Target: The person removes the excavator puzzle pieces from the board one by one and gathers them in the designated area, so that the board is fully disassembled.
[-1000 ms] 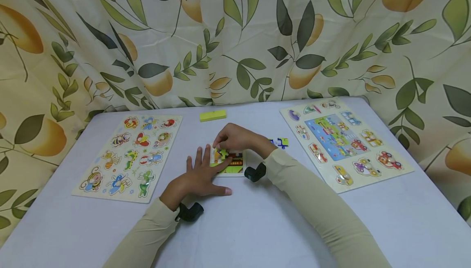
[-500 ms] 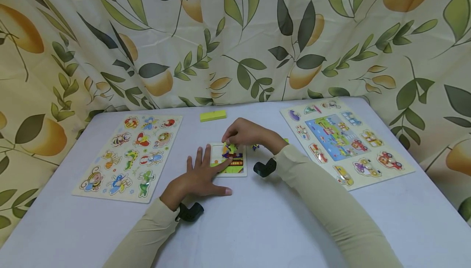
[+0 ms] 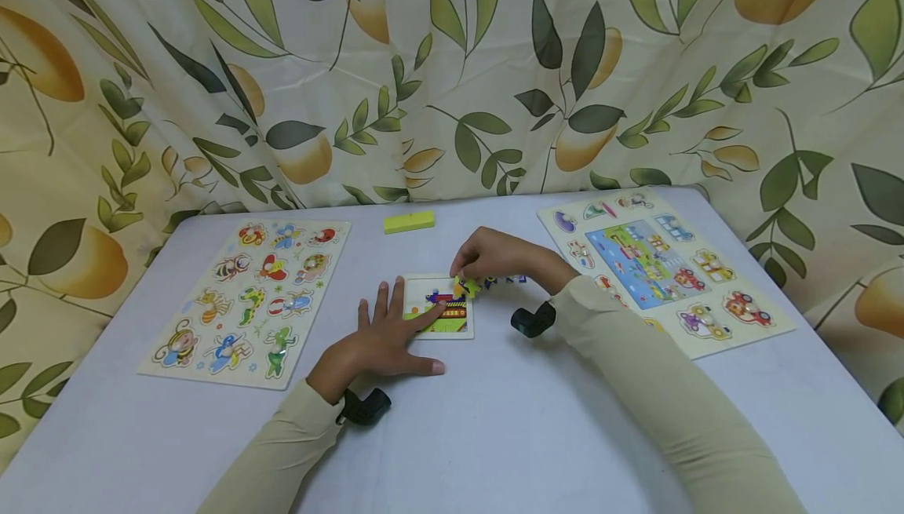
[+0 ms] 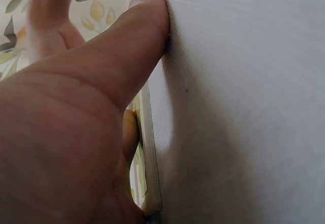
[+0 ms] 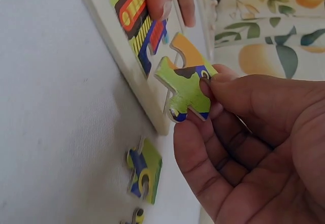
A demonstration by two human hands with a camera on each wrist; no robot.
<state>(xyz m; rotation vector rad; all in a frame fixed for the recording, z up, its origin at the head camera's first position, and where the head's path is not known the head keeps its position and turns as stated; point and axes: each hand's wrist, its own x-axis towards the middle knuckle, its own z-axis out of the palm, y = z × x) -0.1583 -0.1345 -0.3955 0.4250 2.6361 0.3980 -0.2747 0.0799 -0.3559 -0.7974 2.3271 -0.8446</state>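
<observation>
My left hand (image 3: 381, 337) lies with spread fingers over the left side of a small white-rimmed puzzle tray (image 3: 471, 324), its index fingertip on the assembled part. Joined pieces with red, black and yellow stripes (image 5: 134, 13) fill the lower part of the tray; a pale bare area shows above them. Between thumb and fingers, my right hand (image 3: 494, 253) pinches a green, orange and blue jigsaw piece (image 5: 190, 89), tilted over the tray's upper right corner. In the left wrist view the left thumb (image 4: 127, 41) extends over the white cloth, beside the tray's edge.
Loose jigsaw pieces (image 5: 147, 170) lie just right of the tray. A picture board of insects (image 3: 243, 302) is on the left, and a vehicle board (image 3: 646, 263) on the right. A yellow block (image 3: 409, 222) sits behind, before a leaf-patterned curtain (image 3: 452, 106).
The right hand has moved rightward across the tray, from its upper left to its upper right corner, carrying the jigsaw piece. The left hand has stayed in place.
</observation>
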